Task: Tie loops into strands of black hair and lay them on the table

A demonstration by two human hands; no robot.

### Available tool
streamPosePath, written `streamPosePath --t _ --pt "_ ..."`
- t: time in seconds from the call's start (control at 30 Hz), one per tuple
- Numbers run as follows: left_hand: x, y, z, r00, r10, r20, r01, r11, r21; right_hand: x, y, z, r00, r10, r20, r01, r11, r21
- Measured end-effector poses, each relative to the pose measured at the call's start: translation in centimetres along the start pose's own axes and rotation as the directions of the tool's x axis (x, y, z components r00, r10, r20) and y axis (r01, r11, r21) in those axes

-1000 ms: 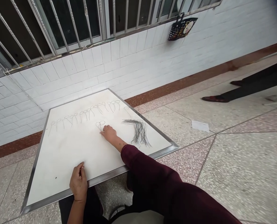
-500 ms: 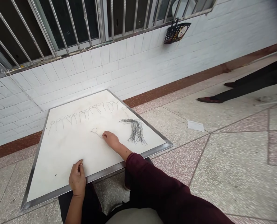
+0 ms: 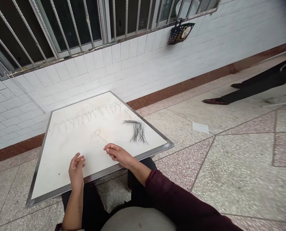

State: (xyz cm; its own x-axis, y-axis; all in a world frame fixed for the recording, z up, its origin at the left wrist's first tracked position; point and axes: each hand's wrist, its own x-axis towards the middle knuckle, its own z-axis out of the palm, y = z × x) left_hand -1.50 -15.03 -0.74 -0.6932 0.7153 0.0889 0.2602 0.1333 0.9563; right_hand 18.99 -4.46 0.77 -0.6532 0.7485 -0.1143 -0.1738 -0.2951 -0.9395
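Observation:
A white board with a metal rim [image 3: 157, 150] rests on my lap. Along its far side lies a row of thin looped strands [image 3: 90, 115]. A dark bundle of loose strands [image 3: 136, 130] lies at the right. One looped strand [image 3: 98, 134] lies alone near the middle. My right hand [image 3: 117, 153] hovers over the near part of the board, thumb and fingers pinched together on the tail of that strand. My left hand [image 3: 75, 166] is over the near edge, fingers loosely curled and apart, holding nothing I can see.
Behind the board a white tiled wall [image 3: 138, 64] rises to a barred window. A dark basket [image 3: 179, 33] hangs from the bars. On the speckled floor lies a paper scrap [image 3: 200, 127]. Another person's legs and shoes [image 3: 241, 91] stretch in at the right.
My right hand has drawn back from the middle of the board toward me, leaving one looped strand there. My left hand has lifted off the board's near edge and opened a little.

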Motion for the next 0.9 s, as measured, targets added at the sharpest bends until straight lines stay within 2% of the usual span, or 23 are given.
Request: streamPosePath --t 0.07,0.1,0.17,0.27,0.4,0.53,0.63,0.73,0.9 --pt "-0.4 2.5 0.6 0.992 -0.066 0.106 0.091 0.963 -0.255 -1.7 0.1 0.8 0.997 0.046 0.068 -0.051 0.995 0.081" --pt "-0.7 3.7 1.0 0.985 -0.072 0.154 0.119 0.94 -0.32 -2.4 0.1 1.1 0.995 0.058 0.086 -0.066 0.993 0.094" --pt "-1.6 5.3 1.7 0.972 -0.066 0.227 0.152 0.91 -0.386 -3.5 0.2 1.7 0.993 0.062 0.103 -0.072 0.993 0.09" --pt "-3.0 6.1 2.4 0.97 -0.067 0.236 0.169 0.881 -0.443 -4.6 0.2 2.3 0.991 0.052 0.121 -0.055 0.998 0.024" --pt "-4.4 6.0 2.2 0.974 -0.087 0.21 0.176 0.872 -0.457 -5.4 0.2 2.5 0.991 -0.024 0.133 0.044 0.988 -0.147" --pt "-5.7 6.5 1.9 0.967 -0.062 0.247 0.148 0.926 -0.346 -5.5 0.3 2.6 0.984 -0.166 0.06 0.176 0.953 -0.248" --pt "-6.7 6.8 2.0 0.955 -0.027 0.294 0.11 0.956 -0.272 -5.7 0.2 2.9 0.983 -0.182 0.005 0.178 0.952 -0.248" --pt "-7.4 6.7 2.1 0.939 -0.002 0.343 0.101 0.957 -0.271 -6.0 -0.1 3.2 0.981 -0.191 -0.023 0.181 0.958 -0.223" --pt "-8.0 6.5 2.1 0.915 0.046 0.401 0.086 0.948 -0.306 -6.7 -0.5 3.5 0.987 -0.158 0.02 0.159 0.98 -0.118"
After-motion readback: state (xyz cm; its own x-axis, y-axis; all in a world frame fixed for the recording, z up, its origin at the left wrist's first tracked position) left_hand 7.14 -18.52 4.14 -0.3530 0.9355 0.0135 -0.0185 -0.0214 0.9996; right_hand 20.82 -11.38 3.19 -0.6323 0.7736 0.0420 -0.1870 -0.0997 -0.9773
